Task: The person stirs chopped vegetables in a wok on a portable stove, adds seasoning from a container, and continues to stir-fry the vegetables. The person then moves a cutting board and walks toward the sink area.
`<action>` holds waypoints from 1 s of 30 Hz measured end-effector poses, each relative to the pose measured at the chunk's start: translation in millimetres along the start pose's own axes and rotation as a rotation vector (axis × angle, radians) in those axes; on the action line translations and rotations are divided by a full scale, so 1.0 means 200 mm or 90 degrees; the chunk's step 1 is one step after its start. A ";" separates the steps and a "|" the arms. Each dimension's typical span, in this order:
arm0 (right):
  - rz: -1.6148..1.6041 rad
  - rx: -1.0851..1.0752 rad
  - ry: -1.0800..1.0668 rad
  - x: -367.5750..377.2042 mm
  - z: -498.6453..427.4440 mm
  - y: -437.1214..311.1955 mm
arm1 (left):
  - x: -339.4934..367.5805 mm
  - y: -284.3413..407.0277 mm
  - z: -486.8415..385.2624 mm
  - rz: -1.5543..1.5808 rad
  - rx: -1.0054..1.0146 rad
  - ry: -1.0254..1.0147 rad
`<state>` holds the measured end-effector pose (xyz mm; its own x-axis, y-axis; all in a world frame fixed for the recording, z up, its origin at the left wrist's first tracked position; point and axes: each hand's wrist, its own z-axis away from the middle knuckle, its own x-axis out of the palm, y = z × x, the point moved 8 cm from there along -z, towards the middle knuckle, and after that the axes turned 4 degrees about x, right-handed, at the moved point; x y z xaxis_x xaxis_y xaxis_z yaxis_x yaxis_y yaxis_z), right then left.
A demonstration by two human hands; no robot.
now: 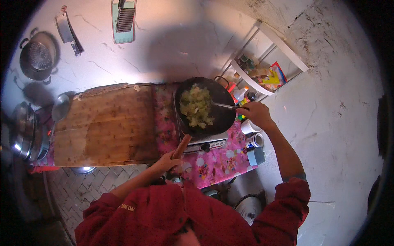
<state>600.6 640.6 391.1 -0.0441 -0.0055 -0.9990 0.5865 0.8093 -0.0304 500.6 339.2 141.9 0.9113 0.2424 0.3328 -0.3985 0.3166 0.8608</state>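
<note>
A dark wok (pixel 223 121) sits on a gas stove (pixel 215 144). Chopped pale-green vegetables (pixel 197 106), possibly cabbage, lie heaped in its left half. My left hand (pixel 167 161) grips the wok's wooden handle (pixel 184 143), which points toward me. From the right side, my right hand (pixel 256 113) holds a metal cooking utensil (pixel 224 105) by its dark grip. The utensil's shaft crosses over the wok's right rim, and its tip is at the vegetables' edge, partly hidden by them.
A wooden cutting board (pixel 114 129) lies left of the stove, with a ladle (pixel 60 107) and steel pots (pixel 24 132) beyond it. Jars (pixel 255 140) and bottles (pixel 241 92) crowd the right edge below a corner shelf (pixel 255 80). A cleaver (pixel 64 29) and grater (pixel 125 20) hang on the wall.
</note>
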 end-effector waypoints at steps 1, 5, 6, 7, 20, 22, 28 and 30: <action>0.015 -0.021 0.005 0.00 0.00 -0.05 | -0.01 -0.01 -0.01 0.002 0.000 0.012; 0.068 -0.082 0.003 0.05 -0.02 -0.23 | -0.03 -0.05 -0.03 -0.003 -0.003 0.018; 0.079 -0.090 -0.007 0.05 -0.01 -0.26 | -0.02 -0.03 -0.01 -0.001 -0.009 0.016; 0.090 -0.098 -0.018 0.06 0.00 -0.28 | -0.02 -0.02 -0.01 0.000 -0.014 0.014; 0.005 0.245 -0.335 0.02 0.02 0.36 | -0.02 -0.05 -0.03 0.026 0.002 0.013; -0.130 0.241 -0.343 0.28 0.07 0.54 | -0.02 -0.05 -0.03 0.017 0.001 0.014; -0.322 0.296 -0.147 0.61 0.14 0.34 | -0.04 -0.07 -0.03 -0.002 -0.021 0.029; -0.182 0.228 -0.075 0.43 0.13 0.21 | -0.05 -0.08 -0.03 0.006 -0.011 0.016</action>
<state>642.6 657.9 303.5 -0.1652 -0.2817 -0.9452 0.8066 0.5129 -0.2938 497.6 337.5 121.9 0.9047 0.2686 0.3307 -0.4090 0.3298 0.8509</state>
